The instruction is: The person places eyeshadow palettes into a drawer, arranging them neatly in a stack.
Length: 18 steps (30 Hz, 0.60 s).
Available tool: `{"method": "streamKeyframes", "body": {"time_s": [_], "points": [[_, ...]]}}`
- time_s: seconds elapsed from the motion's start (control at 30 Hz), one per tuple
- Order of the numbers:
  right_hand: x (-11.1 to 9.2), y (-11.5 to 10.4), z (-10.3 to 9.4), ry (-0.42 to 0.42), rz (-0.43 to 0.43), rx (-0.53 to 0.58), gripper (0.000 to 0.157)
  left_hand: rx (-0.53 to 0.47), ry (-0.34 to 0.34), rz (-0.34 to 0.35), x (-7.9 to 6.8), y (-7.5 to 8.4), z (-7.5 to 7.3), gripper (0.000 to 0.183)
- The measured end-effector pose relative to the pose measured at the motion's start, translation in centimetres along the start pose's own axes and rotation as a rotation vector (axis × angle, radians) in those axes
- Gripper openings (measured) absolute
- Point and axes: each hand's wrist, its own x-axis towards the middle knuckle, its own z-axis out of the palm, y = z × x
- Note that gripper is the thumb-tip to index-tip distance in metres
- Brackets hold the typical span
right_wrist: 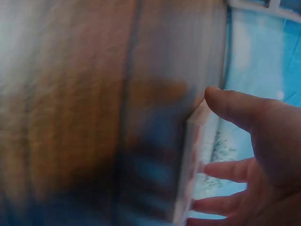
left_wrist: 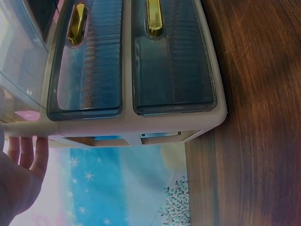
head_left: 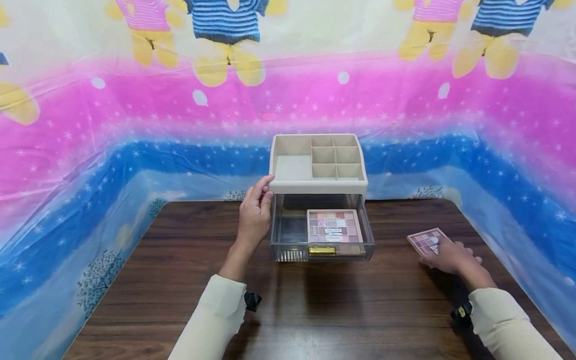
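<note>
A desktop drawer organizer point(head_left: 318, 187) with a beige frame stands at the middle of the table, its clear top drawer point(head_left: 288, 230) pulled out. In that drawer lies an eyeshadow palette point(head_left: 333, 226). My left hand point(head_left: 255, 212) rests against the organizer's left side; in the left wrist view its straight fingers point(left_wrist: 41, 153) touch the side wall. Off to the right, my right hand point(head_left: 452, 260) holds a second eyeshadow palette point(head_left: 427, 241) by its edges, low over the table. In the right wrist view the thumb point(right_wrist: 230, 104) is at the palette's near corner, with the fingers spread along another side.
Two lower drawers with gold handles point(left_wrist: 154, 16) are shut. Open compartments point(head_left: 292, 167) form the organizer's top. The dark wooden table point(head_left: 193, 250) reaches a printed cloth backdrop point(head_left: 225, 115) behind and at both sides.
</note>
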Motion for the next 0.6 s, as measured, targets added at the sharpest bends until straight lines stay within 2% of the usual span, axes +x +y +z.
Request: {"method": "streamKeyframes", "body": {"time_s": [0.1, 0.33, 0.6], "points": [[0.3, 0.7, 0.2, 0.005, -0.016, 0.008, 0.108, -0.010, 0.004, 0.004, 0.0, 0.0, 0.1, 0.034], [1.0, 0.7, 0.0, 0.019, -0.014, 0.035, 0.111, -0.006, 0.021, 0.011, 0.3, 0.1, -0.3, 0.034], [0.7, 1.8, 1.2, 0.124, -0.019, 0.079, 0.102, -0.003, -0.011, -0.002, 0.0, 0.0, -0.2, 0.034]]}}
